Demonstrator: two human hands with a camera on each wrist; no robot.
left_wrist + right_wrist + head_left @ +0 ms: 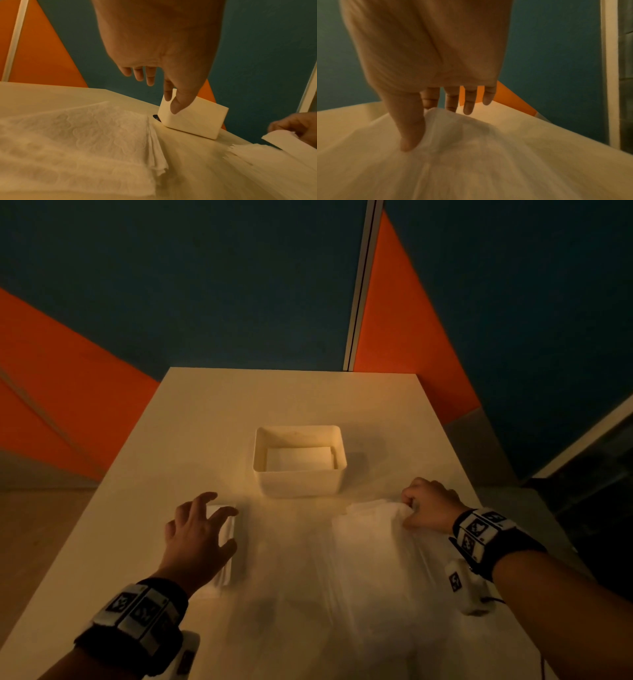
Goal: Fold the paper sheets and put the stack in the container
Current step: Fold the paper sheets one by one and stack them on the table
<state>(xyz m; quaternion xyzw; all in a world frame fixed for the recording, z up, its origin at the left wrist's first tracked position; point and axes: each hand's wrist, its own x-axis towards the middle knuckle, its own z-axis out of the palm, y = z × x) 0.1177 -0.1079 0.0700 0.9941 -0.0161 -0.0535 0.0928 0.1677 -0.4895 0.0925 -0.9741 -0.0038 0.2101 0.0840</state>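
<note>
A white square container (298, 483) stands mid-table with folded white paper (298, 460) lying in it. My left hand (202, 525) hovers with spread, relaxed fingers over a folded stack of paper sheets (226, 537) on the left. In the left wrist view the stack (82, 135) lies below the left hand (154, 54), fingertips apart from it, with the container (193, 120) beyond. My right hand (428, 503) pinches the far edge of an unfolded sheet (373, 546) on the right. In the right wrist view, thumb and fingers (452, 100) hold the sheet (462, 142) bunched and lifted.
The white table (239, 398) ends at a far edge just behind the container, against blue and orange wall panels (205, 285). The right table edge runs close to my right wrist. The sheets look blurred.
</note>
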